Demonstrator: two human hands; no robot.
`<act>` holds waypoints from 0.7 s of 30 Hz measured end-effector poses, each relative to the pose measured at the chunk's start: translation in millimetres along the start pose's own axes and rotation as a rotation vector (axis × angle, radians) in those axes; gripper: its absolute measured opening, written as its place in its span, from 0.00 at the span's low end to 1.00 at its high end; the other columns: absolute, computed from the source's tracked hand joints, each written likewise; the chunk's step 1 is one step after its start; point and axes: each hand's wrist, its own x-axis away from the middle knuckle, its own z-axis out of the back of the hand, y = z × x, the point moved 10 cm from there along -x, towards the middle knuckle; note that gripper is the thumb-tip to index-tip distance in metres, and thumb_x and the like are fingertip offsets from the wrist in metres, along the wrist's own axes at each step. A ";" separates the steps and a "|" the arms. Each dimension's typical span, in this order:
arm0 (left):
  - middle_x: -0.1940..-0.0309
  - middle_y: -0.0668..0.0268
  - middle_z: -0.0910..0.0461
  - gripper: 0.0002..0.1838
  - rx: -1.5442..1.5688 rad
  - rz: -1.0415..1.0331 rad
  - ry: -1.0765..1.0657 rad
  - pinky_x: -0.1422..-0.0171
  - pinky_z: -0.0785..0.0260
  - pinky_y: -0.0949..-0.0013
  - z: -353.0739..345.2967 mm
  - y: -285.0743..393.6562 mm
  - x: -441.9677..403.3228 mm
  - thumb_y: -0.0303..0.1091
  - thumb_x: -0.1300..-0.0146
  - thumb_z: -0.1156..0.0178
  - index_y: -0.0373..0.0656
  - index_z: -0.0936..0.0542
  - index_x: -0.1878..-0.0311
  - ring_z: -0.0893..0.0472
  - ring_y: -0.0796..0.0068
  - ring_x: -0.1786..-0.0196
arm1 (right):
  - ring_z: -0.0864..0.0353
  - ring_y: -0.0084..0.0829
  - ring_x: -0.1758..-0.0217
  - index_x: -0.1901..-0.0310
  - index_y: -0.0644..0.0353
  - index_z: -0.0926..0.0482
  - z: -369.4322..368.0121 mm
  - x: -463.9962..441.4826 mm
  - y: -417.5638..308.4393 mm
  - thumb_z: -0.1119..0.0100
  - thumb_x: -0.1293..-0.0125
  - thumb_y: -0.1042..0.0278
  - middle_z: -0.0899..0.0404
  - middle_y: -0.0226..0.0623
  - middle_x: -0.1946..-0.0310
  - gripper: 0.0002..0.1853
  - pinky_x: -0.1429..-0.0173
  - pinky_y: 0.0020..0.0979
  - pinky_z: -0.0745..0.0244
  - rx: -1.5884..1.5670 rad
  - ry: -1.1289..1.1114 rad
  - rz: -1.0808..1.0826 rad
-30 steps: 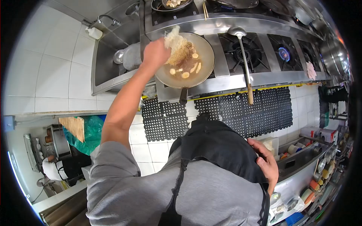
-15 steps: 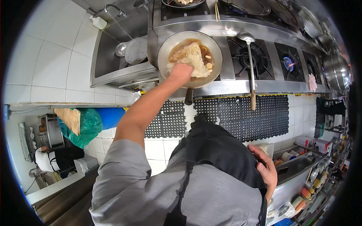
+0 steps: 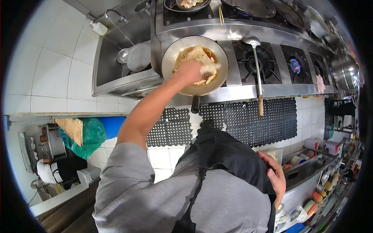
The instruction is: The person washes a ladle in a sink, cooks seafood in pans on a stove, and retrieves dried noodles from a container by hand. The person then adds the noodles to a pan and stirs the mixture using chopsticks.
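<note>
A wide pan [image 3: 169, 58] sits on the stove with its dark handle toward me. Brown broth, pale pieces and a mass of thin noodles [image 3: 198, 54] lie inside it. My left hand [image 3: 189, 71] is over the near side of the pan, its fingers closed on some of the noodles, which look blurred at the fingertips. My right hand [image 3: 275, 173] rests at my right hip against the black apron [image 3: 229, 153], holding nothing, with its fingers apart.
Right of the pan, a ladle [image 3: 256, 66] lies across a burner; a blue flame [image 3: 295, 65] burns farther right. A sink [image 3: 105, 66] is at the left. Chopsticks [image 3: 221, 15] lie behind. Another person [image 3: 48, 171] is at the lower left.
My left hand has gone from the pan's left side, with noodles lifted, down over its near side. The noodles now lie mostly in the broth. My right hand has stayed at my hip.
</note>
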 end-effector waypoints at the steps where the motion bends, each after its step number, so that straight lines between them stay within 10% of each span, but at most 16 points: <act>1: 0.58 0.48 0.12 0.19 0.128 0.042 0.059 0.45 0.19 0.54 22.3 -6.8 3.4 0.32 0.45 0.34 0.42 0.12 0.48 0.13 0.47 0.53 | 0.28 0.40 0.29 0.32 0.72 0.25 -0.1 0.1 0.9 0.33 0.42 0.24 0.24 0.47 0.36 0.54 0.23 0.38 0.41 -0.008 0.004 -0.004; 3: 0.55 0.46 0.13 0.23 0.080 -0.100 0.377 0.45 0.20 0.56 76.8 -12.8 6.4 0.36 0.45 0.30 0.41 0.14 0.45 0.13 0.46 0.53 | 0.28 0.39 0.30 0.33 0.72 0.24 0.5 -0.9 3.3 0.33 0.42 0.24 0.24 0.47 0.36 0.54 0.23 0.38 0.41 -0.017 0.009 0.000; 10: 0.61 0.58 0.10 0.23 0.813 0.105 0.317 0.51 0.21 0.65 104.3 -117.4 -27.1 0.41 0.41 0.27 0.33 0.14 0.49 0.12 0.66 0.59 | 0.28 0.39 0.29 0.33 0.73 0.24 -2.7 -6.8 0.3 0.32 0.41 0.26 0.24 0.47 0.36 0.52 0.23 0.38 0.42 -0.006 -0.013 -0.003; 13: 0.60 0.54 0.10 0.22 0.883 0.258 0.256 0.48 0.20 0.59 83.0 -136.7 -22.6 0.41 0.44 0.28 0.36 0.14 0.50 0.11 0.59 0.57 | 0.28 0.40 0.29 0.33 0.72 0.24 -3.8 -8.7 0.2 0.32 0.41 0.26 0.25 0.48 0.34 0.52 0.23 0.38 0.41 -0.001 -0.003 -0.011; 16: 0.58 0.49 0.11 0.20 0.182 0.354 0.482 0.44 0.20 0.53 90.7 -125.0 1.5 0.41 0.45 0.31 0.40 0.13 0.52 0.11 0.50 0.54 | 0.28 0.41 0.28 0.33 0.73 0.25 -2.9 -9.4 6.1 0.32 0.40 0.27 0.25 0.49 0.33 0.52 0.22 0.39 0.40 -0.014 -0.001 -0.032; 21: 0.54 0.47 0.12 0.25 0.191 0.438 0.409 0.39 0.22 0.51 47.0 -127.2 -8.7 0.44 0.45 0.29 0.40 0.13 0.47 0.13 0.47 0.49 | 0.27 0.41 0.28 0.31 0.75 0.27 -3.7 -9.7 5.1 0.31 0.40 0.28 0.25 0.50 0.32 0.53 0.22 0.39 0.40 -0.049 0.021 -0.058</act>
